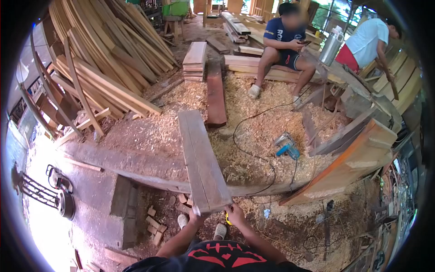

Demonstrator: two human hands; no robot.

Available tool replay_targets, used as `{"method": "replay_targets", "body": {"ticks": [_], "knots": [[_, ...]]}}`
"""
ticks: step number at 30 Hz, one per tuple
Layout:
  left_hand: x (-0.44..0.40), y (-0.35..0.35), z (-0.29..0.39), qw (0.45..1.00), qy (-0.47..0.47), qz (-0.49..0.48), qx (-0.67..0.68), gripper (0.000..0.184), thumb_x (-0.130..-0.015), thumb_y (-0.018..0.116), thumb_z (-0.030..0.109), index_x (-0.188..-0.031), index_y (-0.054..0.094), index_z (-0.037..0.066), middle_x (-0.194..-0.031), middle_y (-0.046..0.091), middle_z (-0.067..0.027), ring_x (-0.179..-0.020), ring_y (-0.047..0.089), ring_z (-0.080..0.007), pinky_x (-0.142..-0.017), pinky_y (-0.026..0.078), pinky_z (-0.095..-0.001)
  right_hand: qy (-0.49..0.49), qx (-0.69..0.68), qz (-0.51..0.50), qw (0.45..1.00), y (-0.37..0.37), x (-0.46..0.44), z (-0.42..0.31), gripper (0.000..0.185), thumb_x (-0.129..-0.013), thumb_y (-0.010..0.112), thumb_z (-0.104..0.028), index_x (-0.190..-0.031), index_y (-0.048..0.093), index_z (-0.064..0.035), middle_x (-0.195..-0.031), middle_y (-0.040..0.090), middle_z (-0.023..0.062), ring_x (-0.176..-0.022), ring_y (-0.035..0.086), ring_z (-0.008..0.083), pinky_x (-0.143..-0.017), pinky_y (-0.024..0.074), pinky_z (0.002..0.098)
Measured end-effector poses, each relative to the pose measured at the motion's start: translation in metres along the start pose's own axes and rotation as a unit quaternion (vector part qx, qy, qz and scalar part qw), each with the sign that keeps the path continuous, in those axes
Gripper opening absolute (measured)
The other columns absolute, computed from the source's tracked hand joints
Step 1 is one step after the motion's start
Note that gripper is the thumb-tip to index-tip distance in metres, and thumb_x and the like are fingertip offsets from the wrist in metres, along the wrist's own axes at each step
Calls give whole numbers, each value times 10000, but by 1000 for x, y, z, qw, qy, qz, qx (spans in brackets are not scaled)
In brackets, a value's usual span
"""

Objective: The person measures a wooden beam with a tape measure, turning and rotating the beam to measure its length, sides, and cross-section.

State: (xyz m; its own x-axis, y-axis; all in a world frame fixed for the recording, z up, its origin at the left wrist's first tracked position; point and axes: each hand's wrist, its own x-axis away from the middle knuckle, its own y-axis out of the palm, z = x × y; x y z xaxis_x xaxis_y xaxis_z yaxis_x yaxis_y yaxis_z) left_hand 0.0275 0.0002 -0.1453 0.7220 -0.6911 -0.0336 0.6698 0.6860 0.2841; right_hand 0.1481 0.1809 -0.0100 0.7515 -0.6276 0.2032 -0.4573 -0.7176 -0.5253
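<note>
A long, weathered grey-brown wooden plank (204, 158) stretches away from my body, with a crack running along its length. Its near end lies between my two hands, and its far end reaches over the sawdust-covered ground. My left hand (197, 217) grips the left corner of that end, its fingers partly hidden beneath the wood. On the right corner, my right hand (234, 215) is closed around the edge. Beside it shows a small yellow object (228, 220), perhaps a tape measure; whether the hand touches it I cannot tell.
A blue power planer (288, 146) with a cord lies on the shavings. Stacked boards (195, 61) and a reddish beam (216, 95) are ahead; a thick slab (344, 161) leans right. One person (283, 43) sits with a phone; another (362, 43) bends over boards.
</note>
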Motion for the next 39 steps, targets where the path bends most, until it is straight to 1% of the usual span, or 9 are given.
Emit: {"method": "replay_targets", "body": {"ticks": [2,8,12,17,20,23,29,33,39], "knots": [[-8,-6,-1,905,-268,160,290,542,-1017,361,491,-1469,410,196,-1424,513,-120,-1269,527,-370,-1021,449,-611,-16,15,16,1000,3,4,-4,317,-908,697,-310,-1003,638,-13,-831,668,175,-754,655,320,-671,495,417],[-24,-4,121,881,-321,168,303,619,-987,360,556,-1418,485,130,-1411,535,-117,-1257,528,-352,-1014,461,-577,-171,103,128,971,-16,-3,-124,221,-892,683,-255,-893,677,-34,-824,635,178,-810,625,383,-699,483,478],[-66,-2,271,936,-211,80,271,704,-998,223,652,-1488,378,172,-1463,485,-92,-1342,457,-333,-1014,446,-605,-170,228,147,947,-52,-52,-256,360,-940,627,-372,-879,674,-20,-984,602,254,-913,609,429,-765,474,542],[-146,-25,356,974,-88,-11,210,798,-1007,352,617,-1512,255,6,-1381,517,-258,-1193,596,-365,-1004,476,-571,-258,33,155,953,-75,-136,-359,346,-1010,560,-336,-992,708,-24,-692,596,126,-617,559,205,-607,447,351],[-196,-24,410,981,-108,97,126,793,-1000,470,553,-1379,367,-136,-1121,645,-310,-974,704,-345,-860,577,-481,-226,-2,181,957,-91,-132,-386,367,-1002,556,-364,-1036,729,-42,-822,649,165,-732,628,291,-681,487,396],[-246,-47,433,984,-108,139,2,710,-983,550,511,-1143,531,-180,-817,688,-252,-681,723,-300,-603,598,-364,-74,-14,78,994,-84,-116,-372,395,-1011,550,-390,-989,748,-50,-814,663,103,-682,600,191,-654,476,345],[-305,-75,463,962,-34,226,-149,744,-874,658,619,-641,651,-88,-507,609,-138,-443,628,-220,-503,537,-306,30,-238,-121,963,5,-127,-306,491,-1032,504,-404,-894,726,11,-700,661,65,-561,607,151,-542,492,285],[-319,-79,478,869,31,356,-341,768,-768,729,681,-504,624,-33,-460,568,-134,-438,591,-253,-495,479,-401,30,-290,-202,935,17,-140,-316,522,-1032,495,-411,-886,704,45,-684,654,88,-550,628,178,-535,515,306],[-321,-86,481,711,312,380,-502,419,-782,764,297,-1023,558,24,-959,613,-164,-993,570,-330,-930,416,-470,63,-333,-296,893,11,-150,-354,578,-1033,448,-468,-916,671,52,-711,652,117,-614,659,224,-558,544,349]]}}
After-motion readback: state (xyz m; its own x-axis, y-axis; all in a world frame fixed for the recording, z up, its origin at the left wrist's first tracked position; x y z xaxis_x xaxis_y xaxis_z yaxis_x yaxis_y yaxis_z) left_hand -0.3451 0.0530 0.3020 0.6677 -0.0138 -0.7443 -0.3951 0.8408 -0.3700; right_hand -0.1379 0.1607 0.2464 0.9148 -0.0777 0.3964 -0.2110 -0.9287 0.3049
